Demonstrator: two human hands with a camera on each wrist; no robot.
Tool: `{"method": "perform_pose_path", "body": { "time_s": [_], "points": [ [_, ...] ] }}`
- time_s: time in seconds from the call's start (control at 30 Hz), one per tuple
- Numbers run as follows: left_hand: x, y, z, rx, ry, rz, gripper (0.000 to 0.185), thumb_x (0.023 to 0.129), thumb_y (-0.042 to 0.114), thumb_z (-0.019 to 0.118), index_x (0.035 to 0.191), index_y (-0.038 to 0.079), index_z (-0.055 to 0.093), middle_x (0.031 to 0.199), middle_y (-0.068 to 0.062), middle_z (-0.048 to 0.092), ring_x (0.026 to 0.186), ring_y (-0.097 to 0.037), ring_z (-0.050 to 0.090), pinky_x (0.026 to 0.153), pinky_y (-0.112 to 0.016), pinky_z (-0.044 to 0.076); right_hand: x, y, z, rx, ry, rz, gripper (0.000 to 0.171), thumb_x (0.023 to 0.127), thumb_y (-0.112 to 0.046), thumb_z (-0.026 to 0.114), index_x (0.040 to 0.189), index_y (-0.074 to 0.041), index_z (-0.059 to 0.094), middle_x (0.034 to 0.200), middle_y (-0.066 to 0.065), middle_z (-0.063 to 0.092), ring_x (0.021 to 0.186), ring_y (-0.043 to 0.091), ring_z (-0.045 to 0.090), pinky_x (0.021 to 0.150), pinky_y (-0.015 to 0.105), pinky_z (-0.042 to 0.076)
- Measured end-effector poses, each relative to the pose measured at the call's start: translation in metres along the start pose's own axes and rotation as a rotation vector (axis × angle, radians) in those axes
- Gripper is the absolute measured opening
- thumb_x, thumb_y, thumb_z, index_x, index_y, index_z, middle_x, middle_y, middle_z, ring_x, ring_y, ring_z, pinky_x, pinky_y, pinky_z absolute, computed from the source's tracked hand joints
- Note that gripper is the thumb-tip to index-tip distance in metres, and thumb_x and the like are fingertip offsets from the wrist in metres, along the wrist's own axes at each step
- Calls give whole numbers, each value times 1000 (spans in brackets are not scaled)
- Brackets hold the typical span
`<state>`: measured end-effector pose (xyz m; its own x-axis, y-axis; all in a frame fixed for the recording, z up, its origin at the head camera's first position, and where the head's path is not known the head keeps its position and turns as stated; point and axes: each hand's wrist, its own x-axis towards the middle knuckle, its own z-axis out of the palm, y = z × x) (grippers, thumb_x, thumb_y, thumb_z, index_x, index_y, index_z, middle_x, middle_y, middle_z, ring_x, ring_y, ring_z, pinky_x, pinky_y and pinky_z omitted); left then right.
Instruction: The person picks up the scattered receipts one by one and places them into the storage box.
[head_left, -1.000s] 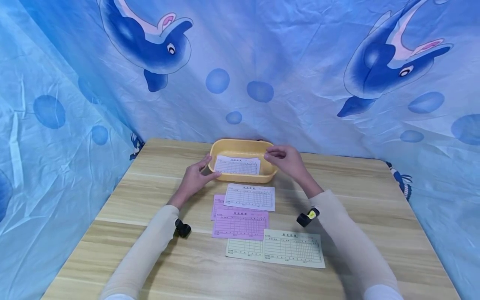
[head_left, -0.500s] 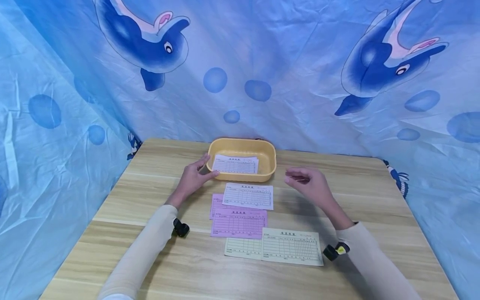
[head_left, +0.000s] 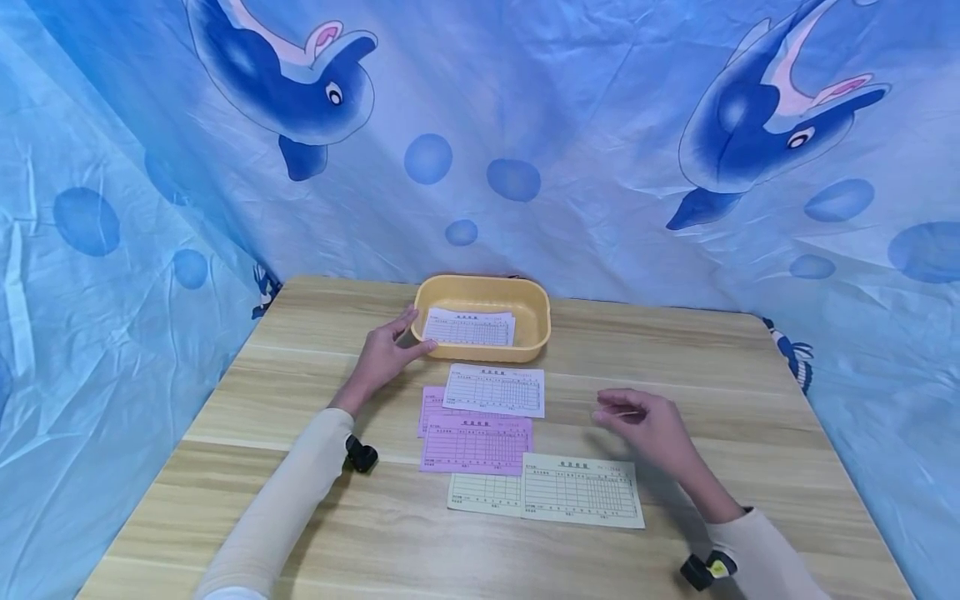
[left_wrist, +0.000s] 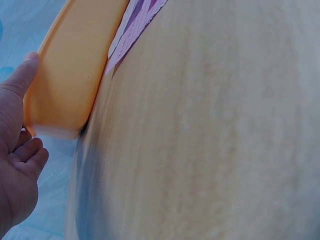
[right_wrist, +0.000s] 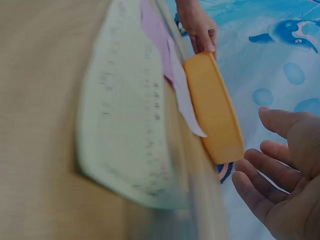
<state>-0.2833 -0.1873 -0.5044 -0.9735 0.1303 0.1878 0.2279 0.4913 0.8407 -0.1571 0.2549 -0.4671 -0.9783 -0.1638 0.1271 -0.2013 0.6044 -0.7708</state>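
Note:
A yellow plastic basket stands at the back of the table, with white printed receipt slips lying in its left part. My left hand grips the basket's left end, thumb on the front rim and fingers at the side. In front of the basket, a white slip overlaps purple slips. Nearest me are pale green slips, one partly under a purple one. My right hand is raised over the table right of the slips, holding nothing; its fingers are loosely bent in the right wrist view.
Wood-grain table runs beneath everything. A blue dolphin-print cloth hangs right behind the table's back edge and along both sides. Black wrist cameras are strapped over both sleeves.
My right hand has moved away from the basket's right end, toward me and to the right, over the table near the green slips. The left hand keeps its grip on the basket.

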Motion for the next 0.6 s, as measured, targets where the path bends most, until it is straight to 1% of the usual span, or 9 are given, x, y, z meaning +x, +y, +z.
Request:
{"method": "perform_pose_path", "body": {
  "time_s": [0.17,0.27,0.43,0.53,0.6],
  "points": [
    [0,1,0,1,3,-6,93,80,53,84,152,8,45,162,-5,38,152,-26,31,125,-47,26,-18,11,0,26,-11,19,44,89,-32,81,120,-2,73,108,9,78,92,16,74,79,22,61],
    [0,1,0,-2,-2,-7,93,80,53,84,152,8,45,163,-4,37,152,-26,31,125,-47,25,-27,17,0,48,-14,19,45,88,-30,82,121,-1,72,110,11,77,93,14,75,79,22,61],
    [0,2,0,-9,-4,-7,94,80,52,84,153,8,44,163,-3,36,152,-26,30,126,-47,24,-40,27,0,54,-24,37,45,86,-28,84,122,-4,72,109,7,78,92,9,74,79,23,61],
    [-1,2,0,-12,-1,-8,93,81,52,84,153,8,45,163,-2,36,152,-26,30,125,-46,24,-47,32,0,36,-21,58,46,85,-30,85,122,-7,72,112,7,77,93,11,74,80,23,61],
    [-1,2,0,-13,-1,-8,93,81,52,84,153,8,44,163,-2,36,152,-26,30,125,-46,25,-50,35,1,20,-20,77,48,84,-33,85,122,-7,72,115,8,76,95,15,74,80,22,61]
  ]
}}
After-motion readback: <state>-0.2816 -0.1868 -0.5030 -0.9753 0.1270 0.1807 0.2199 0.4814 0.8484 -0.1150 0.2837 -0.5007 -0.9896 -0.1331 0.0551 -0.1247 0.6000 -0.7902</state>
